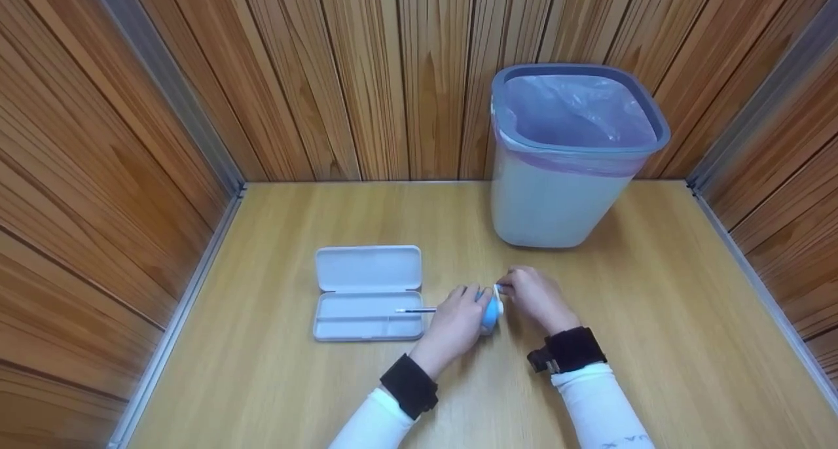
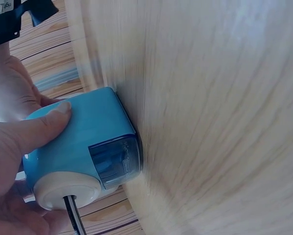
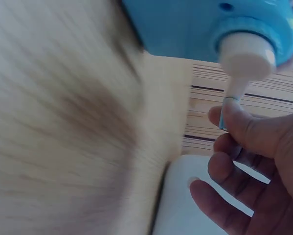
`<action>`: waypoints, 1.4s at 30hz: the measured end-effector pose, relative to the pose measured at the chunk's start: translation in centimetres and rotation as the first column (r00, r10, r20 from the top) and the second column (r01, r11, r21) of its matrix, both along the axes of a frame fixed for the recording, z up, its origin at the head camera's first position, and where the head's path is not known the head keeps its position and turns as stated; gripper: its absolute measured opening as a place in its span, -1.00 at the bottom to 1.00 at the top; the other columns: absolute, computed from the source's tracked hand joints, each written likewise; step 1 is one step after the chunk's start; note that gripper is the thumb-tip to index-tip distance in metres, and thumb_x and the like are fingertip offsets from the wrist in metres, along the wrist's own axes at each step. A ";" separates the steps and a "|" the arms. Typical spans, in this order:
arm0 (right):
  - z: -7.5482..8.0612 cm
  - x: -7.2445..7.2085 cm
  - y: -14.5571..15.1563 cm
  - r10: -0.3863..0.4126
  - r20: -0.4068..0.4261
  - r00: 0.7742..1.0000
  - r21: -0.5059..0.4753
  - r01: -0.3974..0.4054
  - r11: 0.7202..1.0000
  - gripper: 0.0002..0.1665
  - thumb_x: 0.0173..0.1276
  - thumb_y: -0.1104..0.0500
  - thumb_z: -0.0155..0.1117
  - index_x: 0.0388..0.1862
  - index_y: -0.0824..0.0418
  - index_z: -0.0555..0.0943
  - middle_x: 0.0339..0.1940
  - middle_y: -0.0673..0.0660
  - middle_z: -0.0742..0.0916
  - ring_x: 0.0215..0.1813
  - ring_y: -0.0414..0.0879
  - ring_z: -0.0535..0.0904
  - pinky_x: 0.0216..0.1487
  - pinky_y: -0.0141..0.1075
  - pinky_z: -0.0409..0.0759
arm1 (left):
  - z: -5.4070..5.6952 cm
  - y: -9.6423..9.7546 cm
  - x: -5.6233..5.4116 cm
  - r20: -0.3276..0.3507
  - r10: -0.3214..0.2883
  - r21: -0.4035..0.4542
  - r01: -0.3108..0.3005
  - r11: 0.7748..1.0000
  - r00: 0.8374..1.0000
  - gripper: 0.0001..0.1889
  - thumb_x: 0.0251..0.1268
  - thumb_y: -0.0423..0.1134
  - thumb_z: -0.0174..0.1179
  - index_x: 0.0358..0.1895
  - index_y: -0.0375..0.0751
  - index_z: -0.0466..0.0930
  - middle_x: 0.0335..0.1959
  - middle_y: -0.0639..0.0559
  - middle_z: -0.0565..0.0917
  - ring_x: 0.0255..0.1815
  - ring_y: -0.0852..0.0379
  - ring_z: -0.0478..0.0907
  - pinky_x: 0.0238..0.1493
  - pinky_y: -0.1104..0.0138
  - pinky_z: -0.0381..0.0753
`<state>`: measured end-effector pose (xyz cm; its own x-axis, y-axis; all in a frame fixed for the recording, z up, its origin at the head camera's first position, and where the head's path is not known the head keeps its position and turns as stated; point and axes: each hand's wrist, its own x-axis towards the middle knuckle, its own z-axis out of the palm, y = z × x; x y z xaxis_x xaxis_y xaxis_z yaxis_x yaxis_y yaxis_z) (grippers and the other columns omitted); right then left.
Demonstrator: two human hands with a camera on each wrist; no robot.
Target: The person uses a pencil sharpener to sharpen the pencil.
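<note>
A blue crank pencil sharpener [image 2: 97, 115] sits on the table under my left hand [image 1: 458, 318], whose fingers and thumb grip its body. In the left wrist view, a dark pencil [image 2: 74, 215] sticks out of the sharpener's cream front ring [image 2: 67, 190]. The sharpener's see-through drawer [image 2: 118, 164] faces the same side. In the head view the pencil's free end reaches left over the pencil case [image 1: 368, 336]. My right hand [image 1: 538, 298] pinches the handle of the sharpener's white crank [image 3: 236, 87] between thumb and forefinger, the other fingers loosely bent.
The grey pencil case lies with its lid raised, left of my hands. A bin [image 1: 553, 200] with a grey rim and a plastic liner stands at the back right. Wood-plank walls [image 1: 432, 76] enclose the table [image 1: 262, 370] at the back and sides.
</note>
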<state>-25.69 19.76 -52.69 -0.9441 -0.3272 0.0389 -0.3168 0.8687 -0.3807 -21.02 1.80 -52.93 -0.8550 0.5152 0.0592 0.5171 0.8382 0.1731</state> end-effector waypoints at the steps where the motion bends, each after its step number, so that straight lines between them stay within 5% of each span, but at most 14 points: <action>1: -0.2 0.0 0.0 -0.005 0.023 1.000 0.008 0.005 1.000 -0.85 0.33 0.28 0.34 -0.17 0.20 0.78 -0.35 0.02 0.67 -0.26 -0.02 0.61 -0.21 -0.13 0.62 | 0.0 0.0 0.0 0.010 0.001 0.001 -0.001 1.000 1.000 -0.35 0.32 -0.16 0.29 0.46 -0.06 0.32 0.36 -0.17 0.42 0.33 -0.10 0.38 0.25 0.15 0.47; 9: -1.0 0.0 -0.3 -0.027 0.155 0.988 0.050 0.019 0.999 -0.79 0.32 0.36 0.29 -0.11 0.25 0.76 -0.29 0.12 0.74 -0.22 0.05 0.66 -0.14 -0.07 0.65 | -0.2 0.0 0.0 0.012 0.003 0.026 -0.003 1.000 1.000 -0.43 0.39 -0.25 0.22 0.44 -0.07 0.36 0.35 -0.15 0.42 0.34 -0.09 0.37 0.28 0.15 0.43; 17: -2.1 2.0 -0.4 0.050 0.056 0.997 0.052 -0.053 0.997 -0.84 0.18 0.46 0.23 -0.47 0.26 0.67 -0.65 -0.02 0.52 -0.57 -0.10 0.37 -0.51 -0.18 0.48 | -0.4 0.1 0.0 -0.080 -0.002 0.003 0.002 1.000 0.997 -0.39 0.23 -0.16 0.37 0.37 -0.11 0.45 0.23 -0.14 0.50 0.21 -0.07 0.47 0.18 0.21 0.52; 33: -1.8 3.6 -0.3 0.118 0.009 0.993 0.018 -0.118 0.993 -0.83 0.16 0.38 0.33 -0.54 0.17 0.62 -0.66 -0.08 0.47 -0.59 -0.15 0.34 -0.53 -0.25 0.42 | -0.2 0.4 -0.1 -0.029 0.026 -0.021 -0.026 0.999 0.999 -0.39 0.30 -0.25 0.29 0.42 -0.07 0.39 0.30 -0.16 0.45 0.27 -0.09 0.42 0.23 0.19 0.49; 42: -0.7 4.6 0.0 0.154 0.113 0.982 0.039 -0.160 0.986 -0.90 0.20 0.35 0.36 -0.44 0.17 0.67 -0.61 -0.07 0.51 -0.55 -0.14 0.38 -0.50 -0.26 0.42 | -0.3 0.3 0.0 -0.044 0.021 -0.018 -0.022 1.000 0.999 -0.37 0.24 -0.24 0.34 0.40 -0.07 0.41 0.28 -0.14 0.46 0.24 -0.07 0.44 0.20 0.21 0.51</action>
<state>-21.06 19.74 -53.42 -0.8786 -0.4707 -0.0804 -0.4096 0.8295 -0.3797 -21.07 2.15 -53.21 -0.8628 0.4979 0.0875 0.5055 0.8522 0.1349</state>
